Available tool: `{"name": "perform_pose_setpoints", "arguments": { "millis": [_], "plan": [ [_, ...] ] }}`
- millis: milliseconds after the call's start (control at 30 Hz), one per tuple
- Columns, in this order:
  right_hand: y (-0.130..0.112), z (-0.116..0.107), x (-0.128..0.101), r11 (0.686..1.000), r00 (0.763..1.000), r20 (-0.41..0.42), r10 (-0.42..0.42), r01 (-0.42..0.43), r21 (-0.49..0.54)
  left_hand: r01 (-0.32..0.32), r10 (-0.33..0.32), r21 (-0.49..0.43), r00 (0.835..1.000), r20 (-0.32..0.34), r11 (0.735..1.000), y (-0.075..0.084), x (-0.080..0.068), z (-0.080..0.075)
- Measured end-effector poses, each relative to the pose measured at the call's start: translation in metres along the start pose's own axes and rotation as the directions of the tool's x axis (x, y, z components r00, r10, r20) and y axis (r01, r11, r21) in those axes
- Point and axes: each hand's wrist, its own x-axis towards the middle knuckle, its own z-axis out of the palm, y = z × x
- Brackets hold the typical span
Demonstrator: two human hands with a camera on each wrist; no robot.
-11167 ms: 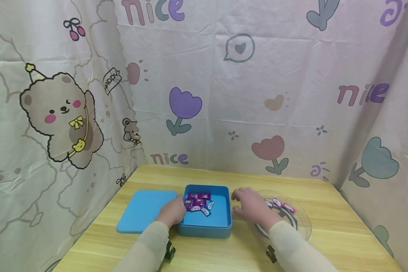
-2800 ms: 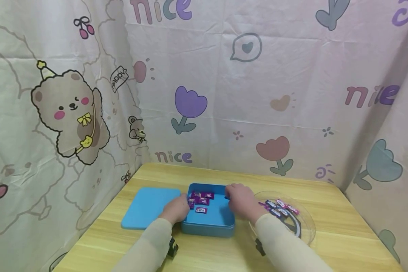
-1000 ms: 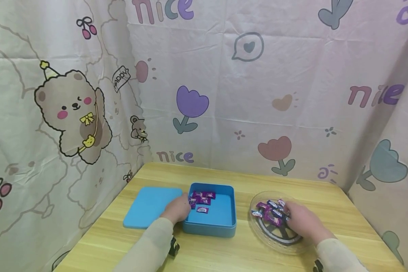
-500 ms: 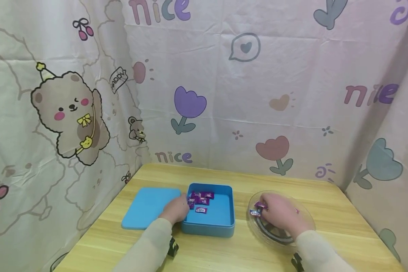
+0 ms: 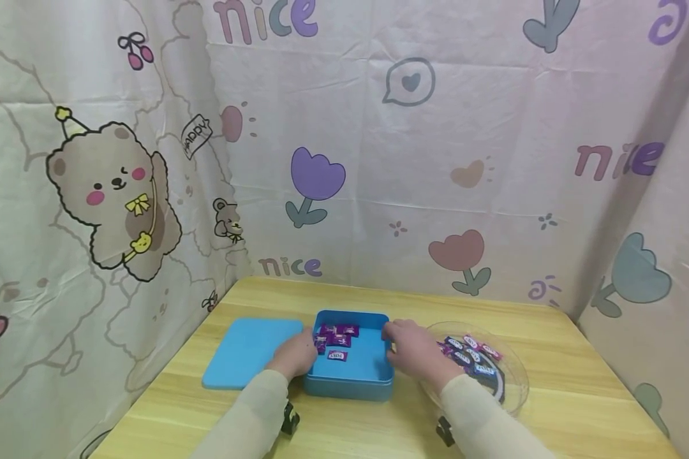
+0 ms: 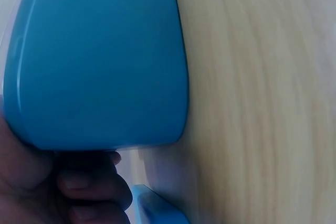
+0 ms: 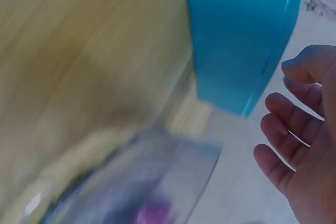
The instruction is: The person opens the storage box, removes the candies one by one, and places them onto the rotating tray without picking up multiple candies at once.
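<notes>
1. Head cam: my left hand (image 5: pixel 296 354) rests on the blue box (image 5: pixel 349 382)'s left wall, my right hand (image 5: pixel 412 349) hovers at its right rim, candies (image 5: pixel 337 336) inside.
2. Left wrist: fingers (image 6: pixel 86 190) curled against the box (image 6: pixel 100 61).
3. Right wrist: fingers (image 7: pixel 294 145) loose, holding nothing, just right of the box (image 7: pixel 241 35).

Open blue box (image 5: pixel 350 376) on table, purple wrapped candies (image 5: pixel 337 336) clustered inside, far-left corner

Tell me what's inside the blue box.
The blue box holds a few purple-wrapped candies, bunched at its far left; the rest of its floor is bare. The left hand at the left wall and the right hand over the right rim hide those edges.
</notes>
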Motion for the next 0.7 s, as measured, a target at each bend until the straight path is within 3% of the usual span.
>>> {"name": "perform_pose_setpoints", "arguments": {
  "millis": [267,700],
  "plan": [
    [-0.038,0.017,0.021,0.993,0.995,0.065,-0.075,0.081,-0.091,-0.015,0.015,0.000,1.000,-0.005,1.000,-0.001,0.001,0.000],
    [-0.070,0.040,0.040,0.992,0.981,0.171,-0.090,0.103,-0.067,-0.027,0.027,0.009,1.000,0.006,1.000,-0.002,0.000,-0.002]
  ]
}}
